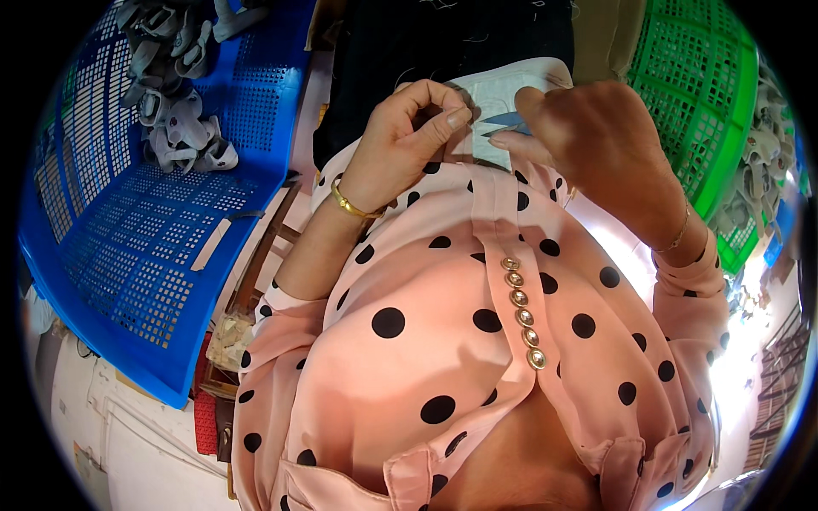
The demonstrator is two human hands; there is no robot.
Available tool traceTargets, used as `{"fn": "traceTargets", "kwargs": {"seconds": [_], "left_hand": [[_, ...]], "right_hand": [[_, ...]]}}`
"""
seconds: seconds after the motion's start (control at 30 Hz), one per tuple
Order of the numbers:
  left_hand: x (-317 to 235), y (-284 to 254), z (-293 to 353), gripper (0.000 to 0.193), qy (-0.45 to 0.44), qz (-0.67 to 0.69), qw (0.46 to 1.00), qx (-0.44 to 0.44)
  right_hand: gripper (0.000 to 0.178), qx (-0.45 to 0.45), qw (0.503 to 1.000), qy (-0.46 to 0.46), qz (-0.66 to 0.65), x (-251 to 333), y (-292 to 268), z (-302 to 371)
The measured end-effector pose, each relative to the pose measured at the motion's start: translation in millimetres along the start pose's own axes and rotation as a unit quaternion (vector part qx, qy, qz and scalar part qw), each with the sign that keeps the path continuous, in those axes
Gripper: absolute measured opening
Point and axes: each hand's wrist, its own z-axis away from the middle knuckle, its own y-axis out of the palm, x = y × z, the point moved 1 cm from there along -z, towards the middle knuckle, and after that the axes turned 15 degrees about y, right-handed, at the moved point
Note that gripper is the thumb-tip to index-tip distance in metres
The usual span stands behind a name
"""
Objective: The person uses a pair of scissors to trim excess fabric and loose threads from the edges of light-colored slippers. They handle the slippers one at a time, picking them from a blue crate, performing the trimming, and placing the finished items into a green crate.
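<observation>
My left hand (413,128) is closed in a pinch above my lap, thumb against forefinger; what lies between the fingertips is too small or hidden to make out. Facing it, my right hand (596,128) is wrapped around small thread snips (507,122), whose bluish-grey pointed blades reach toward my left fingertips without touching them. Most of the snips is hidden in the palm. Under both hands, a pale whitish cloth (498,89) lies across the dark fabric on my lap (443,43).
At the left stands a large blue perforated basket (170,289) with several grey-white shaped pieces (183,128) piled in its far part. A green perforated basket (694,94) is at the right, with similar grey pieces (758,145) beyond its edge. A wooden frame (256,264) runs beside the blue basket.
</observation>
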Motion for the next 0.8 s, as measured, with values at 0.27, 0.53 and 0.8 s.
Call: {"fn": "traceTargets", "kwargs": {"seconds": [0.27, 0.53, 0.8], "left_hand": [[-1.1, 3.8, 1.9, 0.013, 0.02, 0.01, 0.999, 0.023], [-4.1, 7.3, 1.7, 0.013, 0.007, -0.006, 1.0, 0.004], [-5.8, 6.1, 1.1, 0.009, -0.002, 0.025, 0.999, -0.032]], "right_hand": [[0.018, 0.034, 0.998, 0.018, 0.048, 8.1, 2.4, -1.8], [0.033, 0.05, 0.999, 0.006, -0.001, 7.6, 4.8, -1.8], [0.014, 0.046, 0.998, 0.015, 0.028, 6.9, 10.5, -3.3]]}}
